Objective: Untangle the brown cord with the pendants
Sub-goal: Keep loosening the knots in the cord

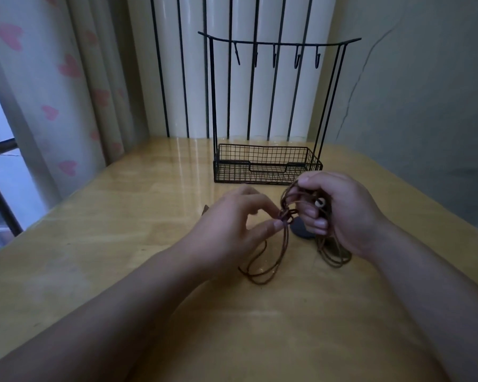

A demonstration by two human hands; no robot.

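Observation:
A thin brown cord hangs in several loops between my hands above the wooden table. My left hand pinches a knotted tangle of the cord between thumb and forefinger. My right hand grips a bunch of cord loops with curled fingers. A small pale bead pendant shows at those fingers. A dark round pendant lies on the table just below the knot. More loops trail onto the table under my right hand.
A black wire rack with a basket base and a hook bar on top stands on the table behind my hands. A small brown object peeks out behind my left hand. Curtains hang at the left, a wall at the right.

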